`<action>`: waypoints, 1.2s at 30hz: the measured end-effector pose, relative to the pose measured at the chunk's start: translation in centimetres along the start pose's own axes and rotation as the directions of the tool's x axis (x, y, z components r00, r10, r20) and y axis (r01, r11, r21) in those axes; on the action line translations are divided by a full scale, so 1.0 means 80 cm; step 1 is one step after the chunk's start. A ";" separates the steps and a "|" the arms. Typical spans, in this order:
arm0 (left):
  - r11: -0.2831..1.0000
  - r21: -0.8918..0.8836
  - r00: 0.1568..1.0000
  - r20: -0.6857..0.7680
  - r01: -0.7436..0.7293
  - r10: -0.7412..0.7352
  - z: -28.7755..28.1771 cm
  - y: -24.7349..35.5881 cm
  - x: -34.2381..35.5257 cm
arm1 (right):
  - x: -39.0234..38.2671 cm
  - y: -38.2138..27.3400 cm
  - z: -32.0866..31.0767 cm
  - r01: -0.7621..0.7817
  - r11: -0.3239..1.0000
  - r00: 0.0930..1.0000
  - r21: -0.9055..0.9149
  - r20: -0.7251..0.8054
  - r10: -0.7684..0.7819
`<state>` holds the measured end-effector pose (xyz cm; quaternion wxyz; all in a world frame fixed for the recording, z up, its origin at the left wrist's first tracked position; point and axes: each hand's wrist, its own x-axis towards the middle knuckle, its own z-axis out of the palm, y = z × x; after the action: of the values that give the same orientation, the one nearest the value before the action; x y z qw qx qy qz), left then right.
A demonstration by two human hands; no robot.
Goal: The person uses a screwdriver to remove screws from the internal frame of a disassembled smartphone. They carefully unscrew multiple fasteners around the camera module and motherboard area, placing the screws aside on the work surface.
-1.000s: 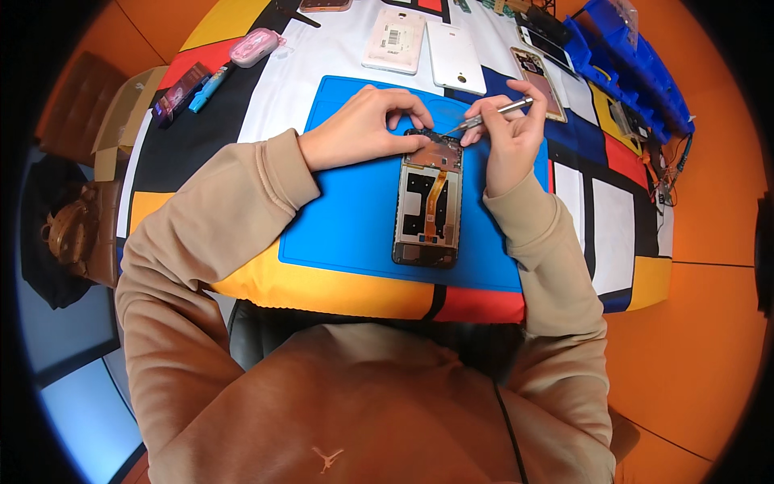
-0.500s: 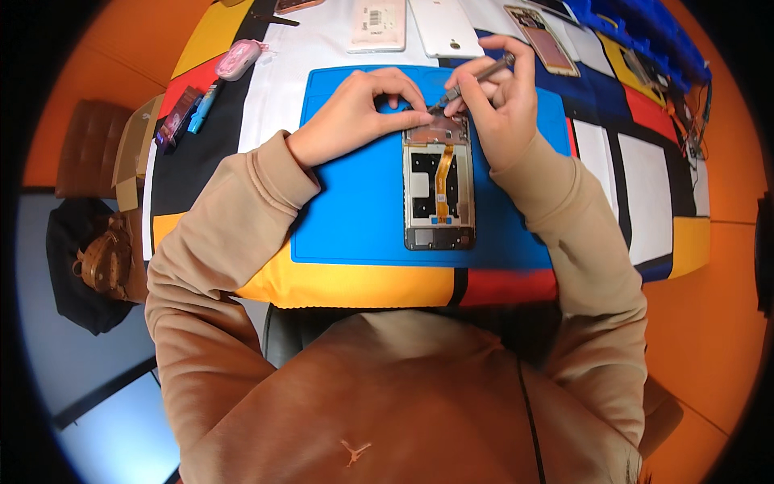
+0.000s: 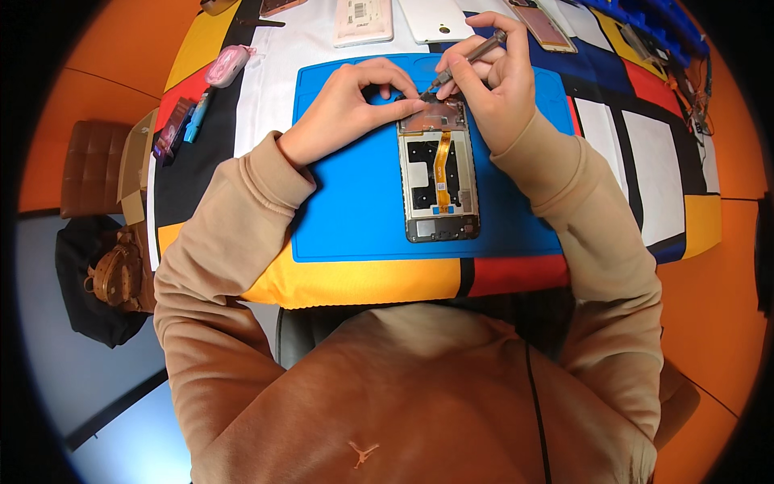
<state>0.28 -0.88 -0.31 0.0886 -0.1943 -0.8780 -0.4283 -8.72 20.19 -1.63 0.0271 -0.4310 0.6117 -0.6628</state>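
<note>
An opened smartphone (image 3: pixel 417 176) lies upright on a blue work mat (image 3: pixel 347 218), its inner frame and an orange ribbon cable (image 3: pixel 442 169) exposed. At its top end, my left hand (image 3: pixel 359 105) rests with thumb and index finger close together over the upper edge. Whether a small part sits between those fingertips is hidden. My right hand (image 3: pixel 500 85) grips a slim grey screwdriver (image 3: pixel 476 55), slanted so that its tip reaches the phone's top edge beside my left fingertips.
Beyond the mat lie a pale phone panel (image 3: pixel 364 20), a white phone back (image 3: pixel 431 18) and another opened phone (image 3: pixel 544 24). Blue parts bins (image 3: pixel 661 28) stand far right, near tangled wires (image 3: pixel 697 109). A pink case (image 3: pixel 229 64) and a blue marker (image 3: pixel 196 118) lie left.
The whole view has shifted and tilted slightly. Both hands stay at the phone's top end, with the screwdriver still held there.
</note>
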 end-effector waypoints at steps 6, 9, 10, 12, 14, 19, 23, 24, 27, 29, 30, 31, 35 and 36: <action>1.000 0.008 1.000 -0.003 -0.010 0.010 0.001 -0.001 0.000 | 0.001 -0.024 0.010 -0.066 0.998 0.997 -0.005 -0.051 0.066; 1.000 0.011 1.000 0.000 -0.003 0.003 0.000 0.000 0.000 | -0.002 -0.038 0.017 -0.174 0.985 0.977 0.007 -0.122 0.173; 1.000 0.012 1.000 0.002 0.004 -0.004 0.000 0.001 -0.001 | -0.002 -0.041 0.019 -0.173 0.985 0.978 0.010 -0.118 0.173; 0.999 0.028 0.999 0.006 0.038 -0.039 -0.001 0.001 -0.001 | 0.001 -0.043 0.020 -0.136 0.990 0.980 0.045 -0.140 0.141; 0.995 0.062 0.997 0.011 0.079 -0.080 -0.001 0.001 -0.002 | 0.004 -0.042 0.019 -0.063 0.992 0.977 0.107 -0.198 0.083; 0.996 0.003 0.996 0.002 0.086 -0.086 0.000 -0.003 -0.002 | 0.004 -0.034 0.005 -0.014 0.991 0.967 -0.131 -0.255 -0.020; 0.995 -0.022 0.995 0.006 0.099 -0.099 0.001 -0.006 -0.001 | 0.004 -0.024 0.001 0.077 0.976 0.973 -0.205 -0.198 -0.118; 0.994 -0.013 0.994 0.008 0.110 -0.110 0.001 -0.007 -0.001 | 0.004 -0.023 0.000 0.071 0.975 0.978 -0.209 -0.176 -0.109; 0.995 0.018 0.995 0.012 0.095 -0.095 0.000 -0.007 -0.001 | 0.003 -0.021 0.000 0.026 0.980 0.986 -0.196 -0.154 -0.057; 0.996 0.027 0.996 0.018 0.085 -0.085 0.000 -0.007 -0.001 | 0.003 -0.021 0.002 0.030 0.987 0.986 -0.159 -0.158 -0.056; 0.996 0.031 0.996 0.019 0.083 -0.083 0.000 -0.008 -0.001 | 0.003 -0.022 0.003 0.032 0.990 0.986 -0.141 -0.159 -0.055; 0.996 0.035 0.996 0.021 0.080 -0.081 0.001 -0.008 0.000 | 0.002 -0.023 0.004 0.027 0.988 0.987 -0.154 -0.149 -0.051; 1.000 0.010 0.997 -0.066 -0.027 0.028 0.005 -0.013 0.000 | -0.001 -0.026 0.006 -0.008 0.982 0.993 -0.187 -0.116 -0.014; 0.999 0.008 0.995 -0.087 -0.039 0.039 0.007 -0.015 0.000 | -0.002 -0.027 0.006 -0.020 0.982 0.994 -0.190 -0.109 0.000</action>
<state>-0.22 -1.11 -1.46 0.1359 -0.1923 -0.8707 -0.4317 -7.28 20.39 0.02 -0.0443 -0.3919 0.6751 -0.6234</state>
